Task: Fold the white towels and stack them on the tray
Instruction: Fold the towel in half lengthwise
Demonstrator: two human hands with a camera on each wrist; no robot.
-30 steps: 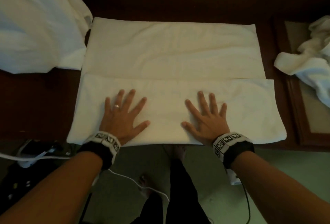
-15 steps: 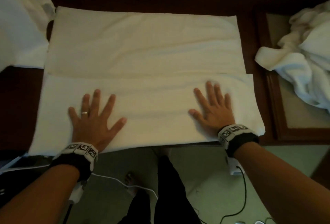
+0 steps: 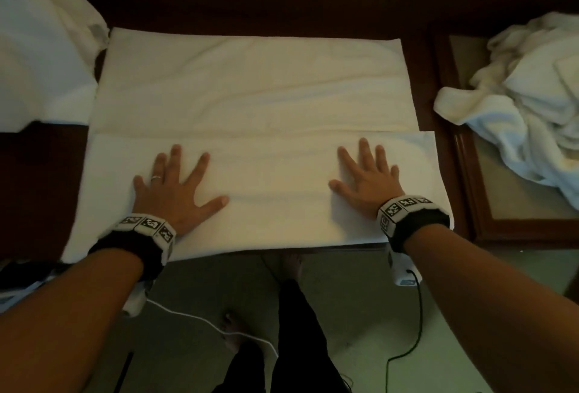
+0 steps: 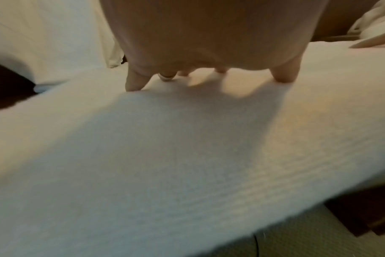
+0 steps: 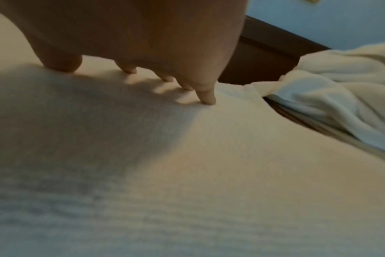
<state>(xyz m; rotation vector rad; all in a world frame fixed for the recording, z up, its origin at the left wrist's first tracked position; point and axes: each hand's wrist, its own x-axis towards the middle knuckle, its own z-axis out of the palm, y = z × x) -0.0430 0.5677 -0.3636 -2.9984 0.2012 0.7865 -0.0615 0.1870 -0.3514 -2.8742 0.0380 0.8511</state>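
My left hand (image 3: pixel 175 192) and right hand (image 3: pixel 366 186) lie flat, fingers spread, gripping nothing, on the folded near flap of the white terry towel (image 3: pixel 257 98) spread over the dark wooden table (image 3: pixel 37 167). A crumpled white towel heap (image 3: pixel 526 104) covers the wooden-framed tray (image 3: pixel 470 173) at right; white bedding (image 3: pixel 37 57) at left. Only the head view shows the floor cables (image 3: pixel 404 352); the wrist views show fingertips (image 5: pixel 207 99) denting the pile.

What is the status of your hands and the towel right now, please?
Left hand and right hand open, flat on the folded towel. Crumpled towels heaped on the tray, where the stack goes.
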